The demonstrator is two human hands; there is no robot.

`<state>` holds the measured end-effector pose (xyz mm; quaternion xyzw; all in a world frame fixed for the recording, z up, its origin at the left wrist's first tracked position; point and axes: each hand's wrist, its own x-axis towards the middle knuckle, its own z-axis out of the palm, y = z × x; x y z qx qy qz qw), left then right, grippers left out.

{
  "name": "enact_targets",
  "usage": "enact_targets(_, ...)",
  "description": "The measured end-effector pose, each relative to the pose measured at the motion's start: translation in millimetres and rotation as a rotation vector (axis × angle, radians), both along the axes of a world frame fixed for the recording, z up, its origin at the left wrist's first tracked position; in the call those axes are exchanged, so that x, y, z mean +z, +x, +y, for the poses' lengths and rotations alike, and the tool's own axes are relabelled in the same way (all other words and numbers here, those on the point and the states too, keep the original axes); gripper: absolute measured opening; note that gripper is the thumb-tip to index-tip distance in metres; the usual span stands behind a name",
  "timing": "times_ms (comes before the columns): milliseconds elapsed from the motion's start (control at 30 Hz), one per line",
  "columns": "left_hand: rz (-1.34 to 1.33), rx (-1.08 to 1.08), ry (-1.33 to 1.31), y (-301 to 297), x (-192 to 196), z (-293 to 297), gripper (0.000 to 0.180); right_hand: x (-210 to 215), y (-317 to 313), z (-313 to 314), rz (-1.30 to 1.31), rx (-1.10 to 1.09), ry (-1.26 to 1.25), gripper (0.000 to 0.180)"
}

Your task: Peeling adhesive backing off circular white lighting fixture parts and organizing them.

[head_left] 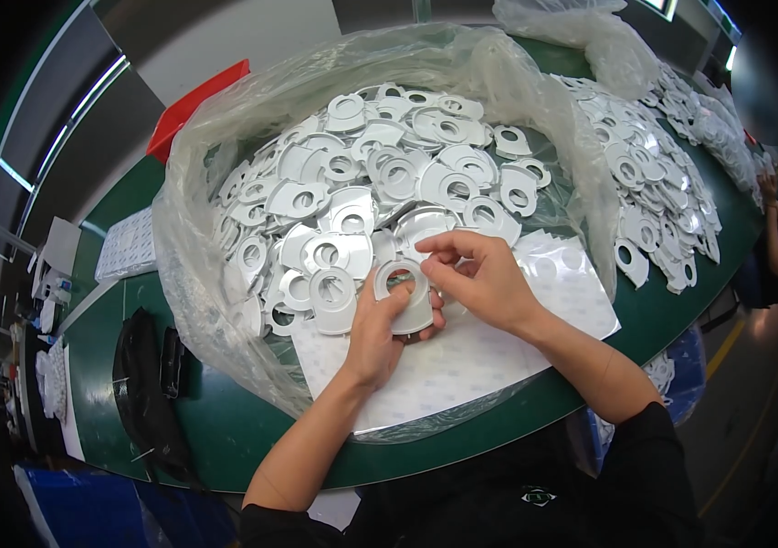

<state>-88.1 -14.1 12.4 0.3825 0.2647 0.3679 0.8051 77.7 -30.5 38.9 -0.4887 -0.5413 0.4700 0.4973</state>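
In my left hand (pixel 373 336) is a flat white plastic plate (pixel 414 316) with a large round hole and a raised ring, its thumb lying across the front and its fingers behind. My right hand (pixel 491 285) is at the plate's upper right rim, thumb and forefinger drawn together in a pinch. Whatever lies between those fingertips is too small to make out. Just beyond both hands rises a big heap of similar white plates (pixel 398 175), jumbled over one another. Beneath my hands lies a white sheet (pixel 480 367) with faint print.
A clear plastic bag (pixel 190 239) surrounds the heap on the green table (pixel 225 449). More plates (pixel 649 178) lie at the right. A red bin (pixel 195 108) stands behind, a black pouch (pixel 144 393) lies left. Another person's arm (pixel 775 239) shows far right.
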Motion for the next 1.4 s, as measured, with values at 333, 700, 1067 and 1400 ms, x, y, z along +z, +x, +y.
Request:
enact_targets(333,0.074,-0.092,0.092,0.0,-0.4,-1.3,0.045,5.1,-0.4,0.1,-0.070,-0.015,-0.068,0.013)
enact_targets(700,0.064,-0.124,0.126,-0.7,1.0,-4.2,0.073,10.0,-9.8,1.2,-0.466,-0.187,0.030,0.030)
enact_targets(1067,0.061,-0.115,0.097,-0.3,4.3,-2.7,0.085,16.0,0.6,-0.7,-0.918,-0.131,0.308,0.038)
enact_targets(1400,0.049,-0.123,0.044,-1.1,3.6,-2.5,0.080,12.4,3.3,-4.6,-0.726,-0.038,0.215,0.017)
